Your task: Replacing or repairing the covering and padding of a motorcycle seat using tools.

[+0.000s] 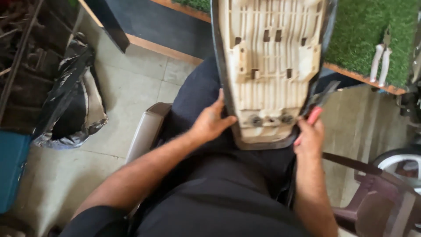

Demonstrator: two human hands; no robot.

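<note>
Left hand (211,123) spread, gripping; right hand (309,137) apparently fisted, both forearms extended.

Seat base on the lap

The seat base (269,66) stands between both hands; pliers (380,61) lie far right, a crumpled bag (70,105) far left.
</note>
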